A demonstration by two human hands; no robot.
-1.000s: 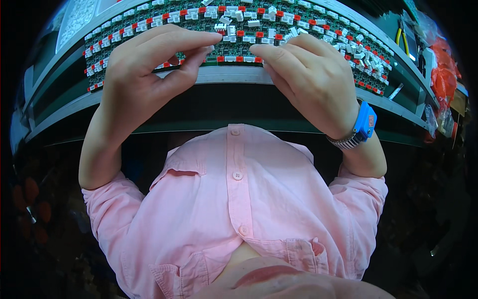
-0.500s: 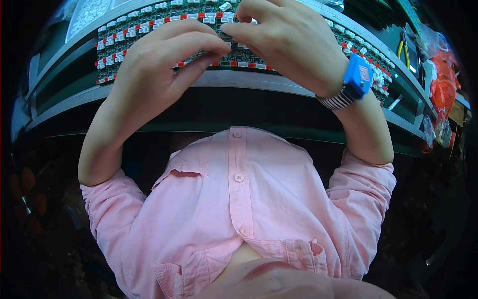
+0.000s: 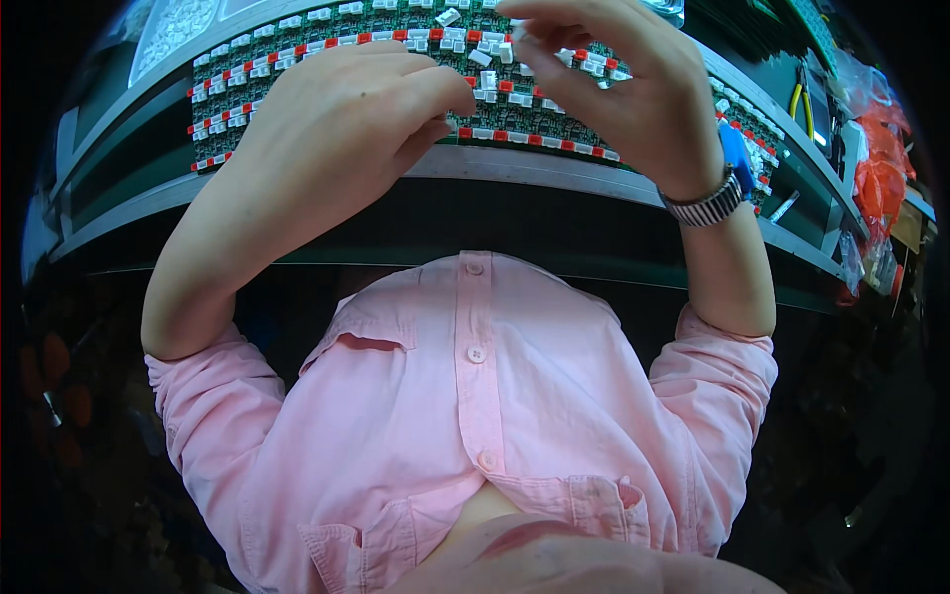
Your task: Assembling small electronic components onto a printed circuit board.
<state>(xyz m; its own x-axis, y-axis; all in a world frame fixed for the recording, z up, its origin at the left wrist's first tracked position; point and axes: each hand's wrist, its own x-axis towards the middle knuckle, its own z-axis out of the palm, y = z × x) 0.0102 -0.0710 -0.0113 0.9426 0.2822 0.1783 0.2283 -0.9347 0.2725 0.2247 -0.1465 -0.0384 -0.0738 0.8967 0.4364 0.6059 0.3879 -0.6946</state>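
Note:
Rows of green circuit boards (image 3: 549,123) with red and white connectors lie in a metal-edged frame across the top of the view. My left hand (image 3: 361,114) is over their near left-middle part, fingers curled and closed, its fingertips at the row of connectors; whatever they hold is hidden. My right hand (image 3: 643,84) hovers further right, thumb and forefinger bent toward each other around what looks like a small white connector (image 3: 518,33). Between the hands, a loose white connector (image 3: 480,57) lies tilted on the boards, and another loose white connector (image 3: 448,17) lies further back.
A metal rail (image 3: 515,168) runs along the near side of the boards. At the far left stands a clear tray (image 3: 139,61) of small white parts. Yellow-handled pliers (image 3: 802,99) and red plastic bags (image 3: 881,158) are at the right. My right wrist wears a blue strap (image 3: 734,153).
My right hand has moved right and turned, away from my left hand, uncovering connectors between them. My left hand has shifted slightly right and rolled over, its back now more upward.

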